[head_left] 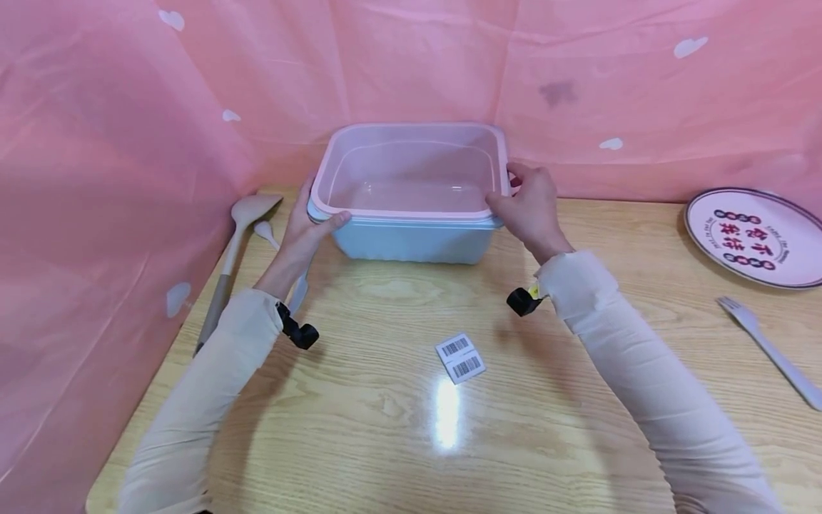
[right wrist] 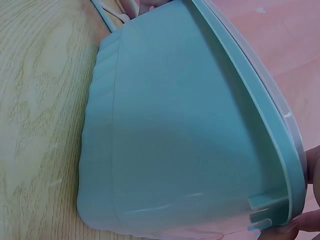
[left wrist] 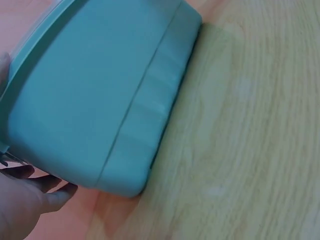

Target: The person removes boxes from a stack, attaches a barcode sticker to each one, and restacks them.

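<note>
Both hands grip the box: the left hand (head_left: pixel 307 227) curls round its left rim, and the right hand (head_left: pixel 528 203) curls round its right rim. The blue box (head_left: pixel 411 239) with its pink tray (head_left: pixel 411 171) sits on the bench (head_left: pixel 411 428) close to the pink curtain (head_left: pixel 115 143). A spoon (head_left: pixel 234 246) lies just beside the left hand.

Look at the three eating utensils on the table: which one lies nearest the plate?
The pale fork, alone at the right, just below the plate. The wooden-handled spoon and small white spoon lie far left, beside the left hand.
</note>
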`<state>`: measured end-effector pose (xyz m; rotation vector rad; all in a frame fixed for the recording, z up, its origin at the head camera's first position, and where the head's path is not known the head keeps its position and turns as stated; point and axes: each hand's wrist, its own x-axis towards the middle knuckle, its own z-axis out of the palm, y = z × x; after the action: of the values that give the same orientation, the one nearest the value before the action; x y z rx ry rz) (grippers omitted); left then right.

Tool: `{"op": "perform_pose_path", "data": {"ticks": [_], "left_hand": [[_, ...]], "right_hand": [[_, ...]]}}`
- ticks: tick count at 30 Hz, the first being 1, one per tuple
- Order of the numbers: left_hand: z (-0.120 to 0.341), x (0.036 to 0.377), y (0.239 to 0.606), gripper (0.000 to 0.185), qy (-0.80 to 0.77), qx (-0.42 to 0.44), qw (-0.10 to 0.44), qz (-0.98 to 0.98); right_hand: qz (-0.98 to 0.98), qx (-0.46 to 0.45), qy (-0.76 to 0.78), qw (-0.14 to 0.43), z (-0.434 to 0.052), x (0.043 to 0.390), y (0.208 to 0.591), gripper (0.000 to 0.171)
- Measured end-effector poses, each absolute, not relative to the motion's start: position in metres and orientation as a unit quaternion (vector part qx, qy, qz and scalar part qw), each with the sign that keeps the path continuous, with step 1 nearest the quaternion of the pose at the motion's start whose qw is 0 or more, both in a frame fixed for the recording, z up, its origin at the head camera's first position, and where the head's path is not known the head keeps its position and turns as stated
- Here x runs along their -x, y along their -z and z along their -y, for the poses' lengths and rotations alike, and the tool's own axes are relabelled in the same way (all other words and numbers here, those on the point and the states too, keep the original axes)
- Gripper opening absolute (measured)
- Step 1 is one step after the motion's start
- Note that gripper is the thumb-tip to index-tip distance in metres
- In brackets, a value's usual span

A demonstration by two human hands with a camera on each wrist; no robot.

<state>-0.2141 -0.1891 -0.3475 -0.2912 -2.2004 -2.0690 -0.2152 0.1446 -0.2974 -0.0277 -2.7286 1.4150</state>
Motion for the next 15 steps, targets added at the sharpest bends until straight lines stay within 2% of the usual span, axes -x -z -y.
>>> {"op": "perform_pose_path", "data": {"ticks": [8,15], "left_hand": [[0.192,0.212,0.347,0.090,0.632,0.102,0.061,0.766],[0.186,0.199,0.329,0.085,0.611,0.119,0.061,0.780]], "right_hand": [[0.866,0.065,-0.495,0.008,-0.137,0.220,0.292,0.054],[0.819,0.116,-0.563,0.006,-0.132,0.222,0.291,0.053]]}}
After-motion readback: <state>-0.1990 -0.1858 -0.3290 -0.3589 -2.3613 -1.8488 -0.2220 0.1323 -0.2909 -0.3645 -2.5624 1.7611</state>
